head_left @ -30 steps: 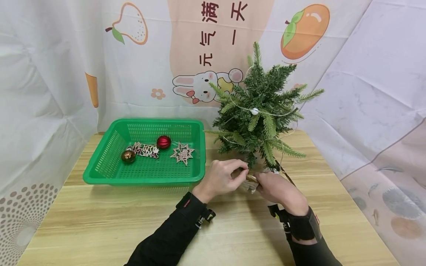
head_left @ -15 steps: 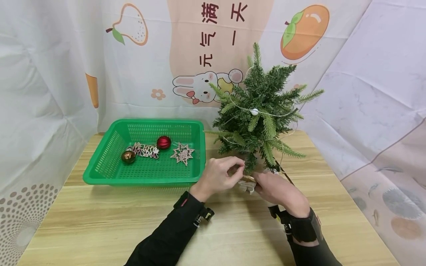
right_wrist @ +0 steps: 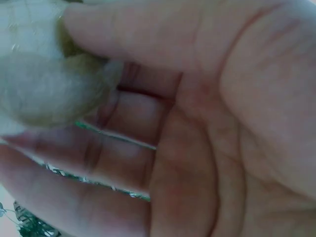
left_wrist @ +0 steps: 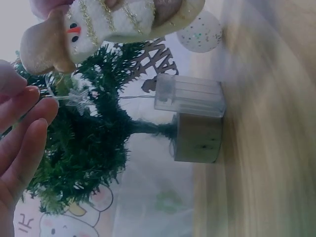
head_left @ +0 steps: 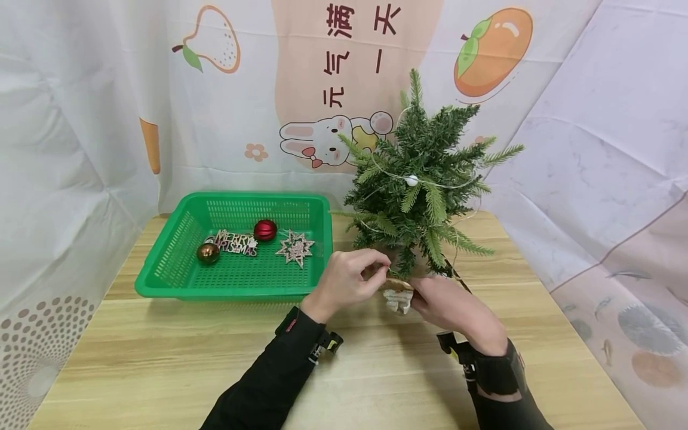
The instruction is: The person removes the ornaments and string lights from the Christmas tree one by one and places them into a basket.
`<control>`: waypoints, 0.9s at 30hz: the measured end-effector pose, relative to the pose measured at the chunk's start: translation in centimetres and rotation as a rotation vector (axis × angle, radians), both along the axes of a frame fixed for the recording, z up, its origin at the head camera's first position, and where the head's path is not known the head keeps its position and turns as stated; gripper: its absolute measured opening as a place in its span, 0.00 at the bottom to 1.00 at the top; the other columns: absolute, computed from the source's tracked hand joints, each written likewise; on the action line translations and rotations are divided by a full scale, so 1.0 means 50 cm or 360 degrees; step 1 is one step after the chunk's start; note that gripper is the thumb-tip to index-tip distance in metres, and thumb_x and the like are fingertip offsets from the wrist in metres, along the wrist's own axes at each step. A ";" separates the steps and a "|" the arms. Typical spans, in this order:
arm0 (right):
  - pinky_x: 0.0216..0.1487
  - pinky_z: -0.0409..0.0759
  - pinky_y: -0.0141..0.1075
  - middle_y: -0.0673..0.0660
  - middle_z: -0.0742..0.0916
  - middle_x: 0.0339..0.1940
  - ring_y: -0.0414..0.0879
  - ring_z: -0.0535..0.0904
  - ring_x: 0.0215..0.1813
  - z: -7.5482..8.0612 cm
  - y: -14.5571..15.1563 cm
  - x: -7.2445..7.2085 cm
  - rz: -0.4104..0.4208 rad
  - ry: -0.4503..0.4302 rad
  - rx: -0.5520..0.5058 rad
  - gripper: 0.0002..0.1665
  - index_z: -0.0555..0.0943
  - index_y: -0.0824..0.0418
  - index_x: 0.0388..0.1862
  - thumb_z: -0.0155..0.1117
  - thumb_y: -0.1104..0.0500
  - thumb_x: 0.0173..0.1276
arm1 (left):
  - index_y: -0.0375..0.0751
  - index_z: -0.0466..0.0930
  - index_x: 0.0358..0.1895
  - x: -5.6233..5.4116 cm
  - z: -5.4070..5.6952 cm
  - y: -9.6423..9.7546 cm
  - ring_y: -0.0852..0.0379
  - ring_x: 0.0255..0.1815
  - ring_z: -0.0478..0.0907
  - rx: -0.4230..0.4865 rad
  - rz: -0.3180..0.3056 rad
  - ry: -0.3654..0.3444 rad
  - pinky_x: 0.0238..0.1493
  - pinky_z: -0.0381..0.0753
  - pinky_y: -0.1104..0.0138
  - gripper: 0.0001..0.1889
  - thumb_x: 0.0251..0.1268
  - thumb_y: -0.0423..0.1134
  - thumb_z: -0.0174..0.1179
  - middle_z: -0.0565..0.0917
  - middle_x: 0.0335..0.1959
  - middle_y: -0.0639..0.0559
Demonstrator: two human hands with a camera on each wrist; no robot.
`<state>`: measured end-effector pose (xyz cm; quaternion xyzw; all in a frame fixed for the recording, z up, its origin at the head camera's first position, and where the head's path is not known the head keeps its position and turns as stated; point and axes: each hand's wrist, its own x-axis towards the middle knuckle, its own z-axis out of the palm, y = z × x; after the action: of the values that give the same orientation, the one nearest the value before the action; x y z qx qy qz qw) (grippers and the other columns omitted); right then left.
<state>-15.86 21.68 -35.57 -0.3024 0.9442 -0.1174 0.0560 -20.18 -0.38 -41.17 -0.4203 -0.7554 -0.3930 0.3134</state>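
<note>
head view, curtain [head_left: 357, 77]: is hanging behind the table [head_left: 387, 382], covered in prints.
table: is carrying tree and basket on its pale wood grain.
tree [head_left: 424, 173]: is standing at the right, a thin wire [head_left: 446, 187] with a white bead [head_left: 411, 180] crossing its branches.
basket [head_left: 231, 292]: is sitting at the left, green and slotted.
right hand [head_left: 451, 307]: is pinching the figure [head_left: 399, 300] between thumb and fingers.
left hand [head_left: 346, 280]: is bringing thumb and forefinger tips together near the figure's head; what is lying between them, i cannot tell.
figure: is being held before the lowest branches, above the table, showing gold bands and an orange nose.
basket's load: a star [head_left: 295, 248], a lettered sign [head_left: 235, 243], a red ball [head_left: 265, 230] and a brown ball [head_left: 208, 253] are lying inside, the brown one near the sign's left end.
</note>
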 end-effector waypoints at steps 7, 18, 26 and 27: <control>0.24 0.72 0.31 0.42 0.74 0.20 0.33 0.67 0.21 0.019 0.023 0.001 0.0050 -0.0067 -0.0172 0.09 0.78 0.53 0.30 0.63 0.62 0.73 | 0.39 0.86 0.43 0.005 0.025 -0.019 0.68 0.29 0.79 0.0025 -0.0161 -0.0154 0.32 0.76 0.80 0.06 0.66 0.29 0.64 0.88 0.35 0.53; 0.25 0.74 0.31 0.38 0.78 0.24 0.32 0.71 0.22 0.041 0.028 0.008 0.0124 -0.0004 -0.0471 0.04 0.84 0.53 0.45 0.64 0.59 0.75 | 0.39 0.86 0.49 0.018 0.064 -0.062 0.67 0.33 0.81 0.0037 -0.0384 -0.0486 0.33 0.83 0.71 0.08 0.72 0.32 0.62 0.87 0.40 0.52; 0.25 0.73 0.32 0.39 0.80 0.25 0.32 0.72 0.22 0.040 0.014 0.010 0.0119 0.0009 -0.0565 0.06 0.85 0.52 0.47 0.65 0.60 0.75 | 0.39 0.82 0.60 0.026 0.078 -0.083 0.64 0.35 0.83 0.0009 -0.0508 -0.0784 0.36 0.85 0.64 0.14 0.77 0.35 0.57 0.86 0.45 0.52; 0.25 0.74 0.32 0.39 0.80 0.26 0.32 0.72 0.23 0.040 0.012 0.010 0.0120 0.0010 -0.0577 0.06 0.85 0.53 0.48 0.65 0.60 0.75 | 0.39 0.81 0.61 0.027 0.078 -0.084 0.63 0.37 0.83 0.0009 -0.0518 -0.0798 0.37 0.85 0.65 0.15 0.76 0.36 0.59 0.86 0.46 0.52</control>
<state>-15.37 22.30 -33.57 -0.3432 0.8958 -0.2825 0.0021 -18.84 -4.56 -37.28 -0.4249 -0.7308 -0.5318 0.0511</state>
